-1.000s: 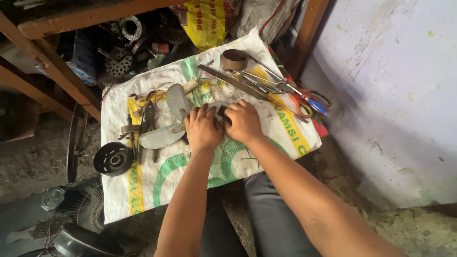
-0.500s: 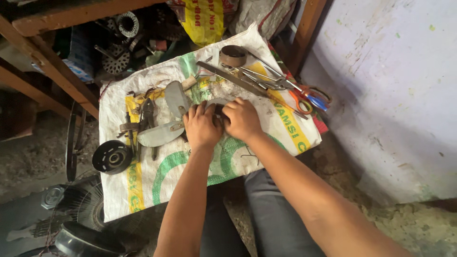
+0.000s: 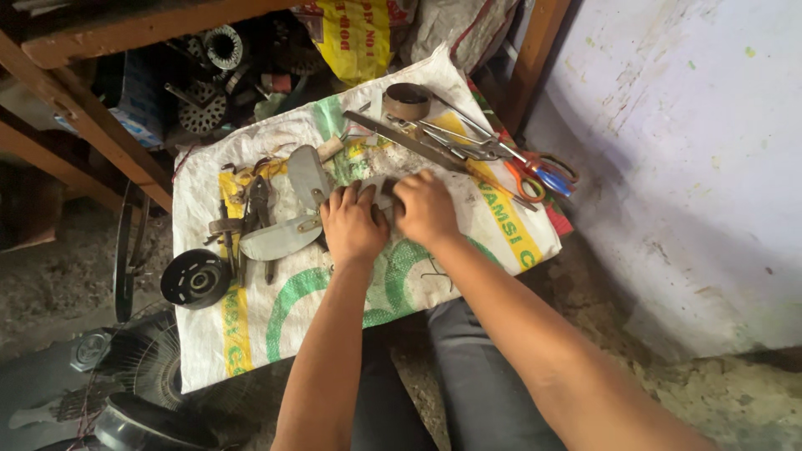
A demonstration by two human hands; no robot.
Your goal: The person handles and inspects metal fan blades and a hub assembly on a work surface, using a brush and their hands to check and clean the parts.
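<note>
Metal part [image 3: 383, 189], small and grey, lies on the white sack [image 3: 276, 317] between the two hands, mostly hidden under the fingers. The left hand [image 3: 354, 224] presses down on it with curled fingers, and the right hand [image 3: 424, 209] is closed around its other end. I judge it stiff and rather light, perhaps oily, so it may slip; a firm hold at both ends seems best. Beside the left hand are grey fan blades [image 3: 288, 213], and farther left a black pulley [image 3: 195, 279]. Behind the hands lie scissors [image 3: 535, 174] and a tape roll [image 3: 407, 101]. Against the picture of one second ago, both hands keep almost the same place on the part; only the view shifted a little.
</note>
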